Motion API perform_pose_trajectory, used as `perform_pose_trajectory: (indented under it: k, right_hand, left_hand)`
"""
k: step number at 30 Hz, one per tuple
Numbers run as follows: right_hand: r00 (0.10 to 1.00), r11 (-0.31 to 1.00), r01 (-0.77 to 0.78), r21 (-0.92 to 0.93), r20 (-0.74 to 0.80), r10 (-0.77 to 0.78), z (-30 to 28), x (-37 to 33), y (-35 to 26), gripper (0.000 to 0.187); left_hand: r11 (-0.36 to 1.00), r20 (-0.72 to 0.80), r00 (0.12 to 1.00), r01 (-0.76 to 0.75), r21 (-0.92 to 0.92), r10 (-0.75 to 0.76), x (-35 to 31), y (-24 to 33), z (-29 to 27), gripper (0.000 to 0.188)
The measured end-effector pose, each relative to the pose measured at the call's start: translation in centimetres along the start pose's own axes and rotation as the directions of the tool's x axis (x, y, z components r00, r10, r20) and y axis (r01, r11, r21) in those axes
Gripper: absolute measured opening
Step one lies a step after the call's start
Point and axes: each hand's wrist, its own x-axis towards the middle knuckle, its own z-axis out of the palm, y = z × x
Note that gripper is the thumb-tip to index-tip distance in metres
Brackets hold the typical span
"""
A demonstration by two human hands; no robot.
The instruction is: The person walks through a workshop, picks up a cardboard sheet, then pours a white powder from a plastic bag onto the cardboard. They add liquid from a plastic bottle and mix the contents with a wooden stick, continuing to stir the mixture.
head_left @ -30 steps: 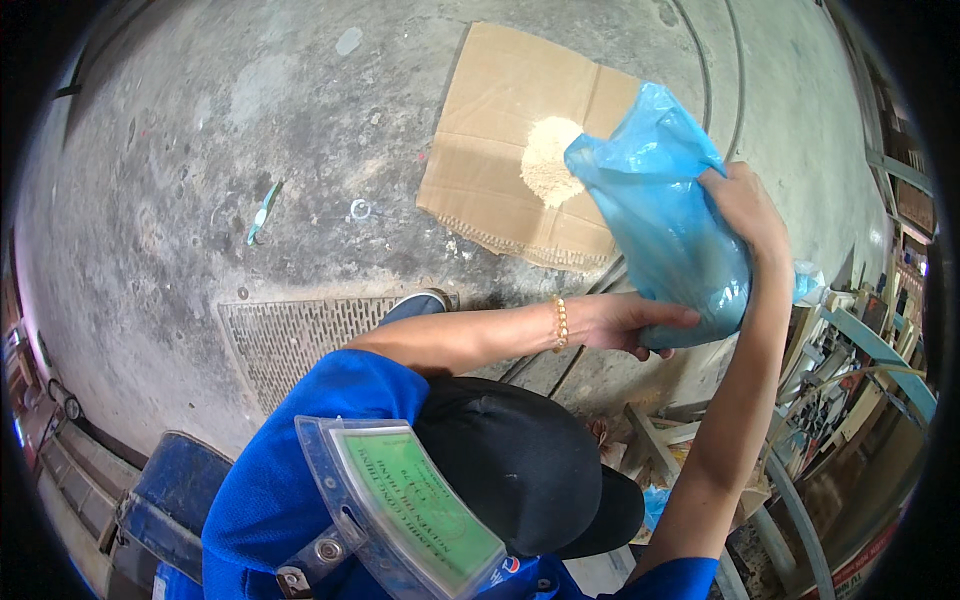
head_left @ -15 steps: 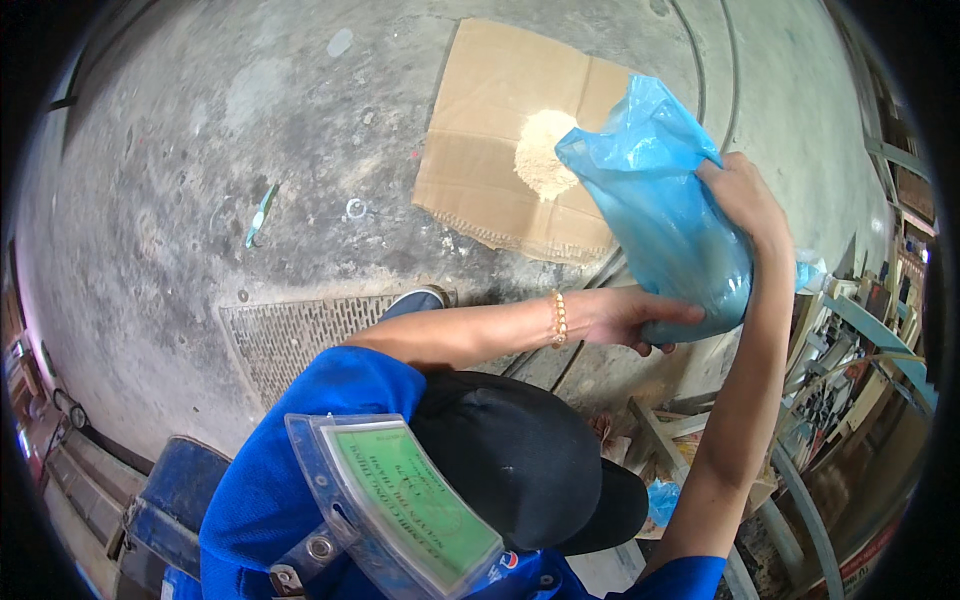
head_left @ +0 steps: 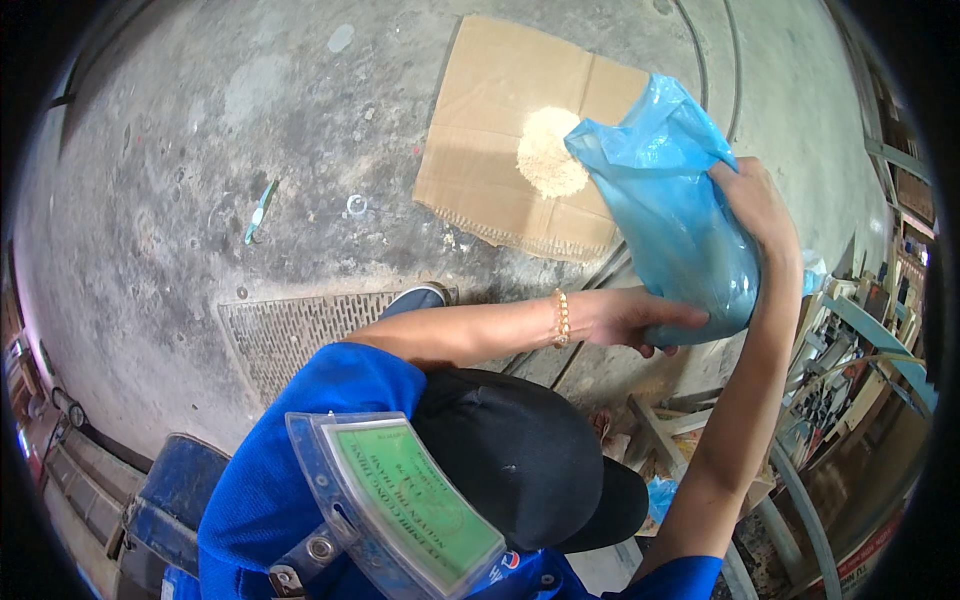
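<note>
A blue plastic bag is held tilted between my two hands, bulging at its lower end. Its open mouth points up and left, over the right edge of a pale, crumbly pile like sawdust or meal. That pile lies on a flat sheet of brown cardboard on the floor. My left hand, with a beaded bracelet at the wrist, cups the bag's lower end, its fingers partly hidden underneath. On the bag's right side, my right hand grips the plastic. What is inside the bag is hard to make out.
A metal floor grate lies by my shoe. Left of the cardboard are a small thin turquoise tool and a clear ring. Wooden and metal frames crowd the right side. A blue drum stands lower left.
The bag and my right hand have shifted slightly to the right, showing a little more of the pile's right side. Both hands keep hold of the bag.
</note>
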Motion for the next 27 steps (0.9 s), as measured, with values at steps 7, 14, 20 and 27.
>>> perform_pose_trajectory:
  k: [7,14,20,27]
  right_hand:
    - [0.999,0.997,-0.018,0.073,-0.032,0.02,1.2,-0.4,0.9,0.039]
    - [0.999,0.999,0.032,0.016,-0.033,-0.032,2.2,-0.6,1.3,0.037]
    - [0.998,0.999,0.038,0.039,-0.055,-0.035,2.8,-0.6,3.0,0.039]
    - [0.991,0.99,0.06,0.127,-0.123,-0.045,3.3,-1.8,5.2,0.041]
  left_hand:
    - [0.999,0.002,1.0,0.02,0.034,-0.02,0.0,-0.2,0.2,0.047]
    - [0.999,-0.005,1.0,0.023,0.047,-0.023,-0.2,-0.7,0.0,0.046]
    - [0.997,-0.007,0.998,0.063,0.04,-0.063,0.0,-1.2,0.0,0.045]
    - [0.983,-0.065,0.995,0.084,0.164,-0.074,0.4,-1.8,-0.7,0.049]
